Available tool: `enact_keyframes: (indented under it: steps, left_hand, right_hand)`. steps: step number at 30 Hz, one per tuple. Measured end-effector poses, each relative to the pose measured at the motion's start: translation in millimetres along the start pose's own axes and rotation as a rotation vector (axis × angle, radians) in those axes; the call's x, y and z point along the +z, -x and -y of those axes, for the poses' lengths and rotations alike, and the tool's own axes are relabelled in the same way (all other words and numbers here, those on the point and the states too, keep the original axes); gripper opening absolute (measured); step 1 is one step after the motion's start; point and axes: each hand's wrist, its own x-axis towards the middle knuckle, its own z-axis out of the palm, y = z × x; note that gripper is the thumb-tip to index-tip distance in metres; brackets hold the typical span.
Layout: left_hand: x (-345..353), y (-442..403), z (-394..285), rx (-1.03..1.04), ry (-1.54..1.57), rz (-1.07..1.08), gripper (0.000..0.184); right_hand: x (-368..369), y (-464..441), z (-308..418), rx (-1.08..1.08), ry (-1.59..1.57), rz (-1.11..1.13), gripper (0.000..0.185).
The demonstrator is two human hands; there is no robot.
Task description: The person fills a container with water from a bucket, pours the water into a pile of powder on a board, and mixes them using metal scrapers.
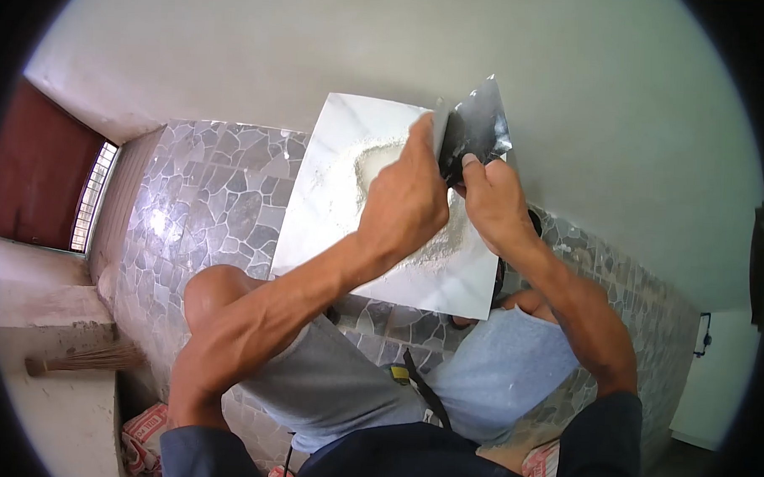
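My left hand (407, 193) is closed around a putty knife (440, 127), its index finger stretched up along the blade, which I see nearly edge-on. Close beside it, my right hand (496, 202) grips a second, wider putty knife (480, 120), thumb pressed near the base of the metal blade. White smears mark this blade. The two tools are close together; whether they touch, I cannot tell. Below both hands lies a white marbled board (318, 135). White powder (342, 187) is heaped on it in a ring around a smoother pale patch (376, 161), partly covered by my left hand.
A plain wall (262, 58) rises just behind the board. Grey stone-patterned floor (232, 200) surrounds it, with my bent legs on either side. A stick broom (87, 359) lies on a ledge at left, and red-and-white sacks (146, 432) sit below. A reddish-brown door (40, 163) is at far left.
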Motion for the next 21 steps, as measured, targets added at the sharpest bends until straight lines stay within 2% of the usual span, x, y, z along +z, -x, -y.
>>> enact_keyframes:
  steps: [2, 4, 6, 7, 10, 13, 15, 19, 21]
  left_hand:
    - [2.2, 12.6, -9.0, 0.077, 0.0, 0.011, 0.058]
    - [4.6, 18.6, -15.3, 0.079, 0.017, 0.044, 0.065]
    - [-8.3, 3.7, -14.8, -0.191, -0.007, 0.173, 0.065]
    - [-10.0, 2.3, -12.4, -0.196, 0.008, 0.2, 0.066]
    - [-1.8, 21.5, -21.8, 0.054, -0.017, 0.099, 0.067]
    - [-5.9, 6.6, 3.2, 0.025, -0.095, 0.052, 0.063]
    - [-15.4, -1.3, 7.6, -0.022, -0.041, 0.075, 0.059]
    - [-6.3, 16.7, 1.6, 0.22, -0.046, 0.063, 0.058]
    - [-7.9, 10.1, 10.6, 0.111, -0.107, 0.029, 0.059]
  right_hand:
    - [1.4, -9.9, -3.6, 0.009, -0.144, -0.035, 0.043]
    - [0.0, -9.2, -7.7, 0.023, -0.19, -0.027, 0.042]
    - [-0.2, -1.8, -7.2, 0.027, -0.127, 0.05, 0.041]
    - [0.3, -3.0, -6.8, 0.026, -0.117, 0.061, 0.041]
    - [-3.1, -7.6, -9.7, 0.034, -0.086, 0.065, 0.042]
    - [-0.8, -1.6, -13.1, 0.019, -0.002, 0.163, 0.041]
    - [-4.2, -6.8, -4.8, 0.028, 0.046, 0.224, 0.038]
    - [-7.2, 5.5, 16.9, 0.117, -0.111, 0.19, 0.032]
    - [-9.0, 14.4, 15.3, 0.116, 0.029, 0.285, 0.032]
